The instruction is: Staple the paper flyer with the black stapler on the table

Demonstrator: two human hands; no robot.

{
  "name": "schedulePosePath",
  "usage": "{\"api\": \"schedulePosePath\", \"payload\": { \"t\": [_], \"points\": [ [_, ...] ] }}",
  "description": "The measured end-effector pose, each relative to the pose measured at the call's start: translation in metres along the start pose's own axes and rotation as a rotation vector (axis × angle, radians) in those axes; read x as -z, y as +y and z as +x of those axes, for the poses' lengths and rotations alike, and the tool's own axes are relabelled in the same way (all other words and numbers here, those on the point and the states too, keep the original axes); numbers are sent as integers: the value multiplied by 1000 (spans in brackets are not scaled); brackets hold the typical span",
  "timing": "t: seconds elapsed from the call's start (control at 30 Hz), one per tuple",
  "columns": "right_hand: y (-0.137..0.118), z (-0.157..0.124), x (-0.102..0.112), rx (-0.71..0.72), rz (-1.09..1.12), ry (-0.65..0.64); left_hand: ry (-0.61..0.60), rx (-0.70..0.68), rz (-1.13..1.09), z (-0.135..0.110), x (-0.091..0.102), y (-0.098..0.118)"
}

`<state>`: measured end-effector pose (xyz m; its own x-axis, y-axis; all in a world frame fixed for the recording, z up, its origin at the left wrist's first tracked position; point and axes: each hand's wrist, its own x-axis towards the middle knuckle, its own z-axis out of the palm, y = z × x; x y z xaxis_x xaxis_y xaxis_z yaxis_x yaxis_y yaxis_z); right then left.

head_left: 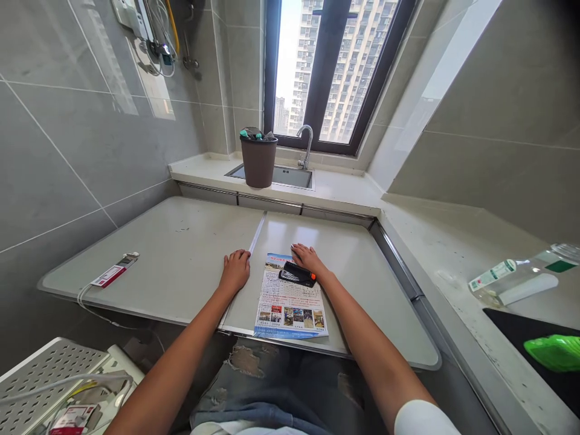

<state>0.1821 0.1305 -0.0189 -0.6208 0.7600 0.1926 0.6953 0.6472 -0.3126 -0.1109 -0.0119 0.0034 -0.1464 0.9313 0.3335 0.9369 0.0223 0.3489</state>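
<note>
A printed leaflet (290, 300) with blue headings and small photos lies on the pale table (181, 254) near its front edge. A black stapler-like tool with an orange end (296, 275) rests across the leaflet's top. My right hand (307, 257) lies flat with fingers stretched out on the leaflet's upper right corner, just behind the tool. My left hand (235, 269) rests on the table left of the leaflet, fingers curled under, beside the seam between the two table halves. Nothing shows inside it.
A red and white packet with a cable (113, 273) lies at the table's left. A brown bin (258, 158) stands on the counter by the sink (290, 176) and tap (307, 145). A clear bottle (521, 275) and green object (553, 351) sit on the right counter.
</note>
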Motion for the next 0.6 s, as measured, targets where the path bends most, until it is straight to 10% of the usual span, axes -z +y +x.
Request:
{"api": "schedulePosePath", "payload": {
  "t": [0.6],
  "points": [
    [-19, 28, 8, 182, 141, -5, -6, 2, 30, 2, 1, 3]
  ]
}}
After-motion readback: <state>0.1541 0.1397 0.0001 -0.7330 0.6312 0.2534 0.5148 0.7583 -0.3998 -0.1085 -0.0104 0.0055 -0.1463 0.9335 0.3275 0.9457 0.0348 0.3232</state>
